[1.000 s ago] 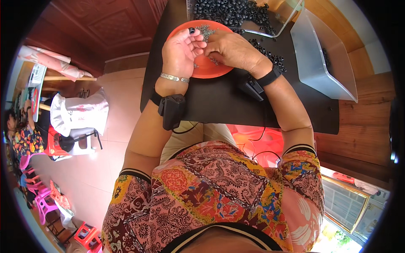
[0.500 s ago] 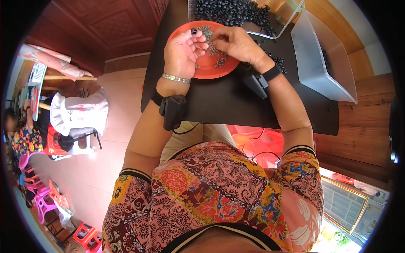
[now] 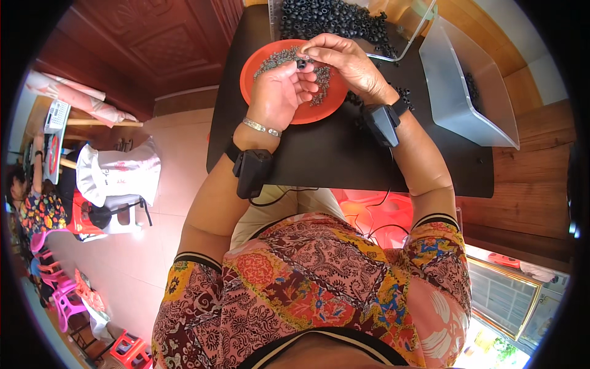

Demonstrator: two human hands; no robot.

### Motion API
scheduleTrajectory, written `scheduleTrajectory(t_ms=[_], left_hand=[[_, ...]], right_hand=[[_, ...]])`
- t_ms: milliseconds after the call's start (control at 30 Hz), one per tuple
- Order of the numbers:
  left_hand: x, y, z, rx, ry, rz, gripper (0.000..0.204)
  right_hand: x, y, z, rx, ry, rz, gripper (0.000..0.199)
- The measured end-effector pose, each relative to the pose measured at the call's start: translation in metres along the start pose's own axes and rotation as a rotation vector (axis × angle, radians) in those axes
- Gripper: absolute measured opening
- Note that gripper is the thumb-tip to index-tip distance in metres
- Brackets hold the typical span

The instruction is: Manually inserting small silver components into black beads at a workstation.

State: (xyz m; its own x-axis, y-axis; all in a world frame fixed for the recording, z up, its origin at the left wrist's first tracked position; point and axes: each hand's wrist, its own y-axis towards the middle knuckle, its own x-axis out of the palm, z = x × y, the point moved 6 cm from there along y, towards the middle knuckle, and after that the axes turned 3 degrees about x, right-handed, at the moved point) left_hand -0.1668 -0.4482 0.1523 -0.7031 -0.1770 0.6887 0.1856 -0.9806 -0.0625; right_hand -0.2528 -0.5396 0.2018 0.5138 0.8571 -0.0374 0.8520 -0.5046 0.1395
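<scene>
My left hand (image 3: 276, 95) is palm up over an orange-red plate (image 3: 337, 101), with its thumb and forefinger closed on a small black ring-shaped part (image 3: 301, 64). Small grey metal pieces (image 3: 273, 58), too tiny to name for sure, lie scattered on the plate. Just above the black part, the thumb and forefinger of my right hand (image 3: 356, 67) are pinched together. Whatever sits between those fingertips is too small to make out. Each wrist wears a black strapped device, and my left wrist also has a silver bracelet.
Beyond the plate, a clear bin holds many black parts (image 3: 332, 19). Loose black parts (image 3: 402, 94) lie on the dark table (image 3: 344, 163) beside my right wrist. A frosted plastic bin (image 3: 464, 86) stands to the right. Another person (image 3: 40, 203) is at far left.
My left hand has moved right and slightly nearer with the black part. My right fingers, earlier over the grey pieces, have come up to meet it.
</scene>
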Motion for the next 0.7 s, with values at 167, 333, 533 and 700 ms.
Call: scheduleTrajectory(t_ms=[167,333,533,700], left_hand=[[-0.001,0.001,0.000,0.013,0.005,0.009,0.024],[-0.002,0.001,0.000,0.019,-0.004,-0.007,0.023],[-0.001,0.001,-0.002,0.006,-0.001,-0.011,0.023],[-0.011,0.003,-0.002,0.001,-0.045,0.005,0.023]], right_hand=[[0.010,-0.002,-0.002,0.016,-0.041,-0.059,0.017],[0.012,-0.002,-0.002,-0.025,-0.024,-0.022,0.014],[0.010,-0.004,0.000,-0.030,-0.027,-0.022,0.014],[0.019,-0.004,-0.005,-0.179,-0.110,0.017,0.011]])
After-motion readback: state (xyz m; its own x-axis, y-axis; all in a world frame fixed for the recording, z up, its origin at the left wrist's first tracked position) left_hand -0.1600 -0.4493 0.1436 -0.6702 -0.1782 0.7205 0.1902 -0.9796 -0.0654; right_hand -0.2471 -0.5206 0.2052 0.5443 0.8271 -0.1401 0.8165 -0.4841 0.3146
